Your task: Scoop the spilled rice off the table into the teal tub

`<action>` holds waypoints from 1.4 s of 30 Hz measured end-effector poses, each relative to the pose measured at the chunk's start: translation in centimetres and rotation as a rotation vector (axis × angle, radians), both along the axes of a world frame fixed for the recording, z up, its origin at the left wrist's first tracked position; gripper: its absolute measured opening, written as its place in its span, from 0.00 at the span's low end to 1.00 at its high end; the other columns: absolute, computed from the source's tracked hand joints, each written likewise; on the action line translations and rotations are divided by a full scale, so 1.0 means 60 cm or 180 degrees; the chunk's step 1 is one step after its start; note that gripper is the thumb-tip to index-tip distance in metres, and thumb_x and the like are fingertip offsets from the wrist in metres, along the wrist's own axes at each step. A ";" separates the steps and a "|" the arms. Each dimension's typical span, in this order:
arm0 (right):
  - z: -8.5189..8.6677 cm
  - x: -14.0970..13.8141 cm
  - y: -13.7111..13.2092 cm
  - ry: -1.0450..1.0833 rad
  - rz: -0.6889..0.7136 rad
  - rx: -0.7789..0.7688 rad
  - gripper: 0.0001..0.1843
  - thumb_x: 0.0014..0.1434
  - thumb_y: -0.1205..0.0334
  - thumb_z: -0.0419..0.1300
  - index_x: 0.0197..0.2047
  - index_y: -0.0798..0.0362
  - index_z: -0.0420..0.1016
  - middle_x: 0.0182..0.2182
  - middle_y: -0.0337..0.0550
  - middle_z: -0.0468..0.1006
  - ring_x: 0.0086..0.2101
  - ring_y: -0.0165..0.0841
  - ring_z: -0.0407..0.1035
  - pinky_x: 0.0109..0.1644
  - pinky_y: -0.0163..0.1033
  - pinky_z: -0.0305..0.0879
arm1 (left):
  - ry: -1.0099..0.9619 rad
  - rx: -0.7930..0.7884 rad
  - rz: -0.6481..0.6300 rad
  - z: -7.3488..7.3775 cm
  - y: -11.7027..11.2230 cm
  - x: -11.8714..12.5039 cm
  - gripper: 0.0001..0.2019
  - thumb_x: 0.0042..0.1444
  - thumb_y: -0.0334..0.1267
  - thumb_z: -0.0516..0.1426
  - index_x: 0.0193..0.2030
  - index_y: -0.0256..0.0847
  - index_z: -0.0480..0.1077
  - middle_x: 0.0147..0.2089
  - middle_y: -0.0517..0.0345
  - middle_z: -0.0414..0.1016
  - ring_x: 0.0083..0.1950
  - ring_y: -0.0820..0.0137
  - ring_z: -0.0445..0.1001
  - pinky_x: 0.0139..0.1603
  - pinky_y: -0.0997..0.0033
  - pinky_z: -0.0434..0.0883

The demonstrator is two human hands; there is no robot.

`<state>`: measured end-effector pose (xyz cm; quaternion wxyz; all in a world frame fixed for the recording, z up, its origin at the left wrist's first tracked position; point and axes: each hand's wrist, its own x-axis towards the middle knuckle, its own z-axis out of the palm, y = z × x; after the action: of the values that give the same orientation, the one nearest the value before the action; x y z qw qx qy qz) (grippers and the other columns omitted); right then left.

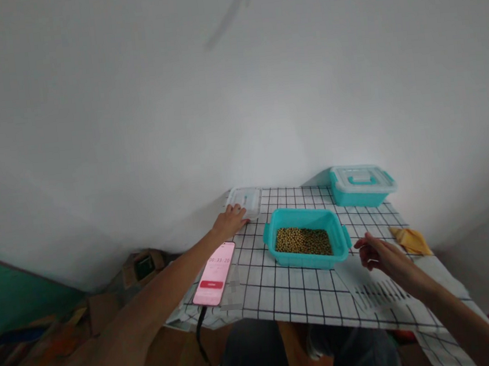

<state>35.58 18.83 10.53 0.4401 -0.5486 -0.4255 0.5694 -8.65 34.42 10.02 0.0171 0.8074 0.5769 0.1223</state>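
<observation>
A turquoise plastic box [282,217] stands uncovered on the table, with small round tan and greenish beans [301,241] spread over its bottom. To its left, my left hand [230,222] reaches to the near edge of a clear plastic lid [251,201], fingers apart and touching it. Whether any finger is under the lid I cannot tell. Just right of the box's handle, my right hand [374,255] hovers with loosely bent fingers and nothing visible in them.
A lidded turquoise box [359,195] stands back right by the white wall. A yellow cloth [411,241] lies at the right. On the left, a phone [214,274] shows a timer, with a cable [199,333] hanging off the checked tablecloth [278,301]. Cardboard boxes [142,266] are left of the table.
</observation>
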 end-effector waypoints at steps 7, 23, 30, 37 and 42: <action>0.011 -0.006 -0.013 0.0045 0.0070 0.0028 0.27 0.58 0.35 0.58 0.37 0.54 0.76 0.27 0.41 0.71 0.28 0.33 0.66 0.32 0.40 0.61 | -0.0546 0.0349 0.0021 0.043 -0.010 -0.017 0.15 0.64 0.36 0.47 0.52 0.46 0.71 0.59 0.44 0.72 0.62 0.53 0.64 0.60 0.49 0.66; 0.103 -0.007 0.009 0.0002 -0.0498 0.1222 0.22 0.62 0.42 0.58 0.52 0.47 0.70 0.47 0.46 0.76 0.45 0.38 0.73 0.43 0.40 0.72 | -0.4492 -0.0885 -0.0184 0.225 -0.114 0.115 0.17 0.59 0.54 0.55 0.45 0.43 0.67 0.42 0.55 0.75 0.30 0.72 0.74 0.22 0.74 0.73; 0.142 -0.041 0.047 0.0050 -0.0245 0.1006 0.31 0.63 0.41 0.56 0.63 0.48 0.60 0.52 0.53 0.75 0.43 0.39 0.76 0.42 0.44 0.75 | -0.3632 -0.1831 -0.0066 0.159 -0.118 0.161 0.19 0.58 0.52 0.56 0.46 0.40 0.73 0.34 0.56 0.75 0.29 0.72 0.74 0.23 0.75 0.69; 0.072 -0.057 0.053 -0.1646 0.0020 0.1368 0.25 0.63 0.49 0.58 0.58 0.55 0.69 0.47 0.53 0.79 0.47 0.39 0.74 0.51 0.47 0.72 | -0.2378 -0.1442 -0.0008 0.118 -0.122 0.155 0.25 0.60 0.54 0.52 0.55 0.37 0.70 0.19 0.61 0.73 0.20 0.68 0.72 0.17 0.74 0.58; 0.056 -0.069 0.032 -0.2097 -0.0048 0.1767 0.22 0.62 0.51 0.58 0.55 0.53 0.71 0.50 0.53 0.76 0.45 0.38 0.74 0.44 0.44 0.74 | -0.1752 -0.1182 -0.0085 0.110 -0.118 0.150 0.22 0.60 0.52 0.51 0.48 0.37 0.74 0.15 0.63 0.70 0.18 0.69 0.70 0.24 0.71 0.63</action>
<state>31.41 20.77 13.91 0.4159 -0.5650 -0.6763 0.2245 0.36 27.34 16.60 0.3208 0.7347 0.5524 0.2284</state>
